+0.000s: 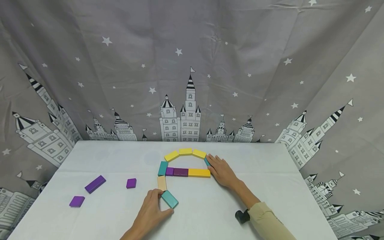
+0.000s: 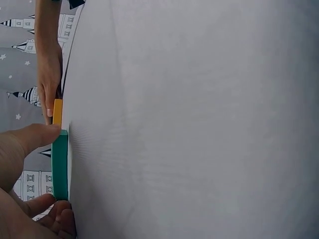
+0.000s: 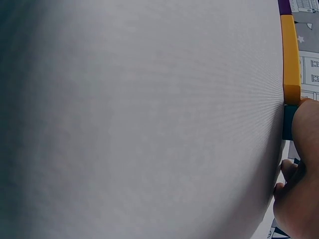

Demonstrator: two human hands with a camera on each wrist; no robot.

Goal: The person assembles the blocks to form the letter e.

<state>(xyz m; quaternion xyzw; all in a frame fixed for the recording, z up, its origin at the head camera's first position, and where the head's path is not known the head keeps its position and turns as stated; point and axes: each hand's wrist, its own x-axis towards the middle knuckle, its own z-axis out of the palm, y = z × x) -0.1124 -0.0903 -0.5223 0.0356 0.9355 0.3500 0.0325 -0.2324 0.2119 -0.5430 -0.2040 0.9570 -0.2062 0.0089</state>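
Note:
My left hand (image 1: 152,209) pinches a teal block (image 1: 169,199) by its ends, thumb at the near end and fingers at the far end. One corner of that block meets a cream block (image 1: 162,183). At the other side, my right hand (image 1: 222,171) lies over a second teal block (image 3: 288,122), thumb at one end and fingertips at the other, mostly covering it. Beside it, three yellow blocks (image 1: 185,152) curve to a third teal block (image 1: 163,168). Across the curve's base runs a row: small purple, dark purple (image 1: 180,172) and orange-yellow (image 1: 199,173).
On the white table (image 1: 114,216), a long purple block (image 1: 95,184) and two small ones, one (image 1: 131,183) nearer the shape and one (image 1: 77,201) farther left, lie loose. Something black (image 1: 242,216) sits at the right wrist. A grey castle-print curtain (image 1: 192,40) hangs behind the table.

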